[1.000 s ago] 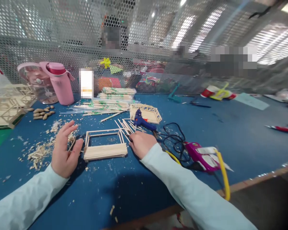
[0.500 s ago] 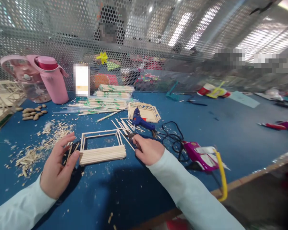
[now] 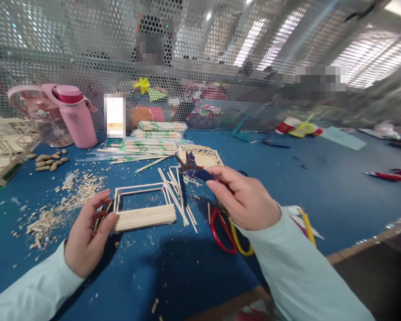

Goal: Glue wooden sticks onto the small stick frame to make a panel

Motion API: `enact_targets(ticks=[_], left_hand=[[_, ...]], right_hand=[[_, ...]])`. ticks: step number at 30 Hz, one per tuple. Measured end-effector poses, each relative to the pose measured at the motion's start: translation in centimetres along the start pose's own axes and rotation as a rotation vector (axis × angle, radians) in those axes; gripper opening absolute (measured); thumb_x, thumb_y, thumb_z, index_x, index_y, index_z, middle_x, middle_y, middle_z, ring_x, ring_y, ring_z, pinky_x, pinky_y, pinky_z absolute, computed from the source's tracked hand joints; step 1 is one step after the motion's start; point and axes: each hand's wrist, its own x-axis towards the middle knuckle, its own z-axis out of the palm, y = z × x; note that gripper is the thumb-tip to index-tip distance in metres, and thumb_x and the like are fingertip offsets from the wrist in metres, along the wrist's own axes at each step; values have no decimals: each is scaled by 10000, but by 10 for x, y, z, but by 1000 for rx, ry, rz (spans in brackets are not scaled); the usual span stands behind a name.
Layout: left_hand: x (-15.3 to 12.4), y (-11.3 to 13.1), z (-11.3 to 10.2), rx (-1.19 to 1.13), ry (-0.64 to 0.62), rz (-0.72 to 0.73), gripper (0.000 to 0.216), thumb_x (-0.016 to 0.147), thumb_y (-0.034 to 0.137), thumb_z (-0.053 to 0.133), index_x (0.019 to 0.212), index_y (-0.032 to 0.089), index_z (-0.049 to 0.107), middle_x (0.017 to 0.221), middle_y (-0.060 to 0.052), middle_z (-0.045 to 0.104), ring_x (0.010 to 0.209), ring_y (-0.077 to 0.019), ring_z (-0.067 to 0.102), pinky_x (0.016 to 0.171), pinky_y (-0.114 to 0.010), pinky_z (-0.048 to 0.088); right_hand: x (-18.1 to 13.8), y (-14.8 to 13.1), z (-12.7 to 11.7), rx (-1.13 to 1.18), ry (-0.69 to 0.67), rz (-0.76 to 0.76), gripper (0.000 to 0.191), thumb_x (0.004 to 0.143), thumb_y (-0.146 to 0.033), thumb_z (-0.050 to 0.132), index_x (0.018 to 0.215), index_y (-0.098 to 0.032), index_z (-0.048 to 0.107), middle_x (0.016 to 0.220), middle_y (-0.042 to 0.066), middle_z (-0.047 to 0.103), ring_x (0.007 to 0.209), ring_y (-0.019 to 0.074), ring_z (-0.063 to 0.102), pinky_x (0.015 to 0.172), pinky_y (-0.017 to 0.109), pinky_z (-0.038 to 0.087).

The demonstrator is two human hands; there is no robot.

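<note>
Pliers jut leftward from the right hand — fingers pinching one handle.

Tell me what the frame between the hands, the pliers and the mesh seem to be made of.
Frame: bare wood, likely unvarnished; pale, matte sticks.
Pliers: probably steel with plastic-coated handles; dark, dull head, blue grips.
Mesh: likely metal sheet, perhaps unpainted; grey, slightly shiny, with rows of round holes.

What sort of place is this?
Likely a craft workspace: a blue table bearing a small stick frame, bundles of thin sticks and a scatter of short scraps.
</note>
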Motion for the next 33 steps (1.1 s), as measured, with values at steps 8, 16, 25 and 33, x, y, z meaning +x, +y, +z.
enact_targets(ticks=[8, 16, 25, 33], left_hand=[[2, -3, 0, 6, -13, -6, 428, 819, 367, 511, 1209, 210, 434, 1172, -103, 507, 1048, -227, 517, 853, -383, 474], [-1, 1, -1, 16, -13, -68, 412, 803, 391, 522, 1164, 201, 464, 1044, -88, 548, 945, -214, 562, 738, -339, 508], [4, -1, 0, -16, 40, -103, 417, 784, 414, 525, 1128, 190, 451, 921, -51, 546, 817, -168, 563, 645, -281, 491], [10, -3, -2, -84, 51, -136, 423, 771, 411, 537, 1122, 194, 446, 894, -32, 549, 762, -141, 552, 644, -260, 464]], right_hand=[[-37, 31, -35, -526, -69, 70, 231, 837, -359, 448, 994, -270, 593, 793, 63, 699, 594, 226, 627, 500, 312, 354], [-34, 18, 44, -602, -394, 211, 214, 829, -168, 464, 996, -174, 599, 962, 101, 658, 774, 226, 647, 531, 280, 369], [17, -6, 76, -304, -362, 176, 292, 846, -354, 466, 695, -203, 665, 761, 57, 696, 773, 200, 636, 624, 265, 397], [23, -1, 71, -263, -327, 231, 161, 717, -256, 532, 632, -210, 661, 701, 31, 695, 699, 180, 622, 575, 247, 376]])
